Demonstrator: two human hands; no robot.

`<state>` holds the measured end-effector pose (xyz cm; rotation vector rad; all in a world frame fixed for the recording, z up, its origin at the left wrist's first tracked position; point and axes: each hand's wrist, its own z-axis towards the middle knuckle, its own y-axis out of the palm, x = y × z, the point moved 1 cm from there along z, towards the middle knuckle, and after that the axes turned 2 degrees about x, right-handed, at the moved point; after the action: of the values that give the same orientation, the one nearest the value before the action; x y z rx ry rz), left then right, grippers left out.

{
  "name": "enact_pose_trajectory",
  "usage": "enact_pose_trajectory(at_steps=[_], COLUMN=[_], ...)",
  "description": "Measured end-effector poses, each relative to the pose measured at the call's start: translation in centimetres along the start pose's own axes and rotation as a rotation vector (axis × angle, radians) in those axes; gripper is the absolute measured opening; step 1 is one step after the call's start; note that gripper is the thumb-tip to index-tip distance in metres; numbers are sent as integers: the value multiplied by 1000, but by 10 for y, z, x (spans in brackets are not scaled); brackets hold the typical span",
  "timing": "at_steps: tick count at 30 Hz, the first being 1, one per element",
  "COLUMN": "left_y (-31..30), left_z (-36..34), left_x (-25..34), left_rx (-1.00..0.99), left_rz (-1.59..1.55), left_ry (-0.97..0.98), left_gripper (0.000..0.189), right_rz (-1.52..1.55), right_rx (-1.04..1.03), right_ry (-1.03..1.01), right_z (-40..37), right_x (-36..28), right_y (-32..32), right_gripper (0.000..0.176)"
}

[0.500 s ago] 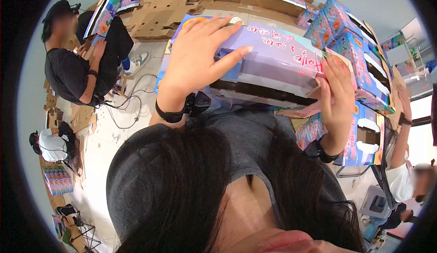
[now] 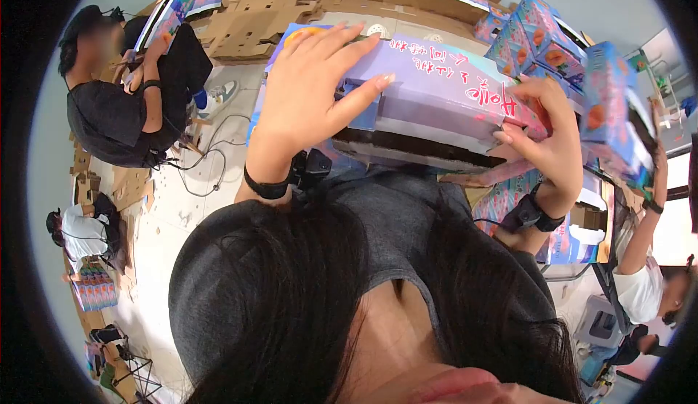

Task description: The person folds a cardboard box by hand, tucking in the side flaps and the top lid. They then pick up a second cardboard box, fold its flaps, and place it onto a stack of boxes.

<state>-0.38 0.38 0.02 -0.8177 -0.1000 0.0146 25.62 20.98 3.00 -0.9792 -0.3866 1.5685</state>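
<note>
A printed cardboard carton [image 2: 429, 117], purple and blue with red lettering, lies across in front of my body. A long dark slot shows along its near side. My left hand [image 2: 313, 88] spans the carton's left end, fingers bent over the far edge and thumb near a blue flap by the slot. At the right end, my right hand [image 2: 549, 124] closes around the pink corner, its fingers on the top and its thumb on the near edge. What lies under the carton is hidden.
Stacked printed cartons [image 2: 531, 41] stand at the right. Another person's hand [image 2: 658, 160] is at a blurred carton [image 2: 614, 106] there. A seated person [image 2: 109, 106] on the left handles a similar carton [image 2: 169, 15]. Flattened brown cardboard [image 2: 254, 22] and a black cable [image 2: 211, 179] lie on the floor.
My right hand has gone from lying flatter on the right end to a bent grip at the corner. My left hand stays almost still. A carton on the right has shifted beside the other person's hand.
</note>
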Motion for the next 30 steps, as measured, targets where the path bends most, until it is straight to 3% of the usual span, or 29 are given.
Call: enact_pose_trajectory(at_steps=[3, 11, 14, 20, 23, 30], left_y=[3, -1, 0, -6, -2, 0], left_z=[4, 5, 4, 5, 6, 6], left_x=[-1, 14, 7, 7, 7, 7], left_rx=[2, 1, 14, 11, 31, -11], left_rz=[-22, -11, -58, -137, -138, -108], left_ry=[-2, 38, 41, 30, 27, 41], left_gripper=[47, 45, 51, 79, 83, 74], right_rz=[67, 91, 71, 38, 34, 57], right_rx=[-54, -129, -113, -37, -24, -16], right_ry=[133, 60, 44, 65, 59, 62], right_z=[-2, -29, -31, -22, -21, -24], right_x=[1, 9, 9, 5, 7, 9], right_y=[0, -11, -9, 1, 2, 2], right_gripper=[47, 58, 56, 48, 48, 47])
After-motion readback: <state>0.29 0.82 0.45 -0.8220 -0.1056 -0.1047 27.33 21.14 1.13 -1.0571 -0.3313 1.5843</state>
